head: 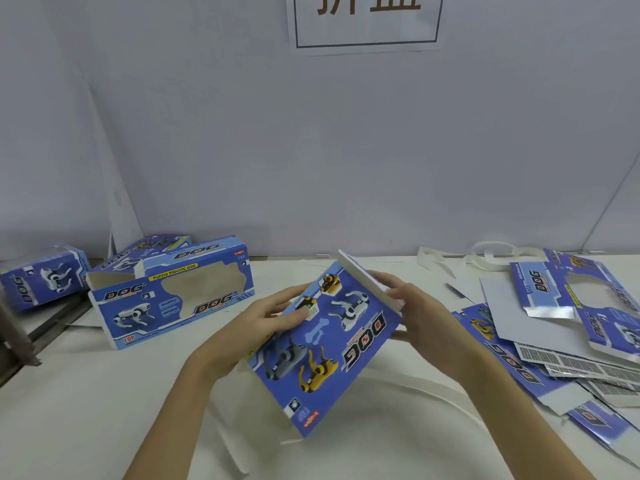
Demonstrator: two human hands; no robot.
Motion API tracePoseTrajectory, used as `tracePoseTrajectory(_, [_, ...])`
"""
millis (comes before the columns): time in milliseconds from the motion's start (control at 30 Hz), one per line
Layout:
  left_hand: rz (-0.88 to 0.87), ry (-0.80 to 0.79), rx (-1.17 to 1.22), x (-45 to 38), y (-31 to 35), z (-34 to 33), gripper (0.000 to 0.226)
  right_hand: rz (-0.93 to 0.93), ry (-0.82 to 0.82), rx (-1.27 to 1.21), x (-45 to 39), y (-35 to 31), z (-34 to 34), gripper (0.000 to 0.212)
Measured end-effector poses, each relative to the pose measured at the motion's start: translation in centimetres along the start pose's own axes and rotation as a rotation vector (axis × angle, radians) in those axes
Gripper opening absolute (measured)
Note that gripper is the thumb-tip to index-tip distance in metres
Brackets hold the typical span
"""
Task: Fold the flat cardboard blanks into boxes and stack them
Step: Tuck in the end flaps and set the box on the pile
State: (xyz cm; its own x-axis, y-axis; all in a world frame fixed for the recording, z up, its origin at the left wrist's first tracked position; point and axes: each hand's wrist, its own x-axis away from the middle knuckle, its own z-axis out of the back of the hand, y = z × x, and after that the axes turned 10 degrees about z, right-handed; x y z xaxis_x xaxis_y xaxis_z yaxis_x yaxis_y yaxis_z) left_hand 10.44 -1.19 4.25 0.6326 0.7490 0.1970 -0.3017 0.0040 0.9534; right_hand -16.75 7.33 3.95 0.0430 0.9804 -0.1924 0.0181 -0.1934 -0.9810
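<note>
Two bare hands hold one blue printed cardboard blank (322, 344) above the middle of a pale worktop (86, 410). The left hand (256, 327) grips the blank's left edge, thumb lying across the printed face and fingers curled behind it. The right hand (412, 306) pinches a white flap (367, 278) at the blank's far end, which stands bent up from the main panel; the fingers curl over its edge. The blank is tilted, its printed side showing toy dogs and the word DOG.

At the worktop's far left edge stands a folded box (173, 299) with a cut-out window, long side facing the viewer. Behind it lies a second box (145, 252), and farther left, near the corner, a third box (45, 275) rests on its side.

Along the right edge, a loose heap of flat blanks (561, 341) overlaps, some printed side up, some grey side up. White strapping bands (498, 252) curl near the far right edge, and another band (433, 393) loops across the near part of the worktop.

A plain pale wall (311, 150) rises behind, with a paper sign (367, 22) fixed at the top.
</note>
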Motion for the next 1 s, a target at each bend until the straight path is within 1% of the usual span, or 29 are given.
tracePoseTrajectory(67, [-0.022,-0.055,-0.035,0.6,-0.1,0.8,0.046,-0.026,-0.102,-0.049,0.3,0.0,0.5,0.043])
tracePoseTrajectory(100, [-0.018,-0.078,-0.062,0.8,-0.1,1.0,0.051,-0.041,-0.142,-0.094,0.5,0.2,0.5,0.045])
tracePoseTrajectory(167, [-0.016,-0.069,-0.174,0.9,-0.1,1.1,0.053,-0.055,-0.2,-0.113,0.7,0.6,0.1,0.046])
tracePoseTrajectory(200, [-0.031,-0.018,-0.264,0.8,-0.1,1.0,0.049,-0.055,-0.204,-0.092,0.7,0.8,-0.3,0.043])
tracePoseTrajectory(233, [-0.061,0.078,-0.366,0.6,0.0,0.9,0.044,-0.057,-0.184,-0.065,0.6,1.0,-0.8,0.04])
tracePoseTrajectory(267, [-0.108,0.212,-0.478,0.4,-0.1,0.8,0.041,-0.058,-0.144,-0.048,0.5,1.2,-1.2,0.038])
tracePoseTrajectory(300, [-0.169,0.356,-0.592,0.1,-0.2,0.7,0.043,-0.054,-0.087,-0.051,0.3,1.4,-1.6,0.038])
tracePoseTrajectory(333, [-0.241,0.476,-0.705,-0.1,-0.2,0.5,0.051,-0.043,-0.021,-0.076,0.2,1.7,-2.0,0.04])
tracePoseTrajectory(367, [-0.307,0.55,-0.804,-0.3,-0.2,0.0,0.064,-0.025,0.041,-0.118,0.2,2.1,-2.4,0.043])
tracePoseTrajectory(400, [-0.339,0.574,-0.879,-0.5,-0.1,-0.6,0.078,-0.002,0.093,-0.164,0.1,2.3,-2.9,0.045])
tracePoseTrajectory(467, [-0.289,0.533,-0.991,-1.0,-0.1,-2.3,0.109,0.045,0.162,-0.231,0.0,2.6,-3.7,0.047])
tracePoseTrajectory(500, [-0.256,0.507,-1.037,-1.3,-0.2,-3.1,0.121,0.065,0.181,-0.242,0.1,2.8,-4.1,0.047])
tracePoseTrajectory(567, [-0.245,0.47,-1.071,-1.8,-0.8,-4.3,0.131,0.096,0.211,-0.227,0.2,3.2,-4.8,0.048])
tracePoseTrajectory(633, [-0.278,0.481,-1.058,-2.3,-1.1,-4.7,0.133,0.117,0.23,-0.194,0.2,3.4,-5.2,0.048])
tracePoseTrajectory(700, [-0.309,0.529,-1.048,-2.6,-1.1,-4.7,0.131,0.117,0.224,-0.172,0.1,3.3,-5.0,0.049])
tracePoseTrajectory(800, [-0.369,0.584,-1.014,-2.6,-1.2,-4.5,0.134,0.119,0.167,-0.144,-0.2,2.5,-4.3,0.051])
tracePoseTrajectory(1000, [-0.468,0.658,-0.927,-2.2,-0.8,-4.1,0.134,0.216,0.079,-0.093,0.0,1.7,-2.9,0.049])
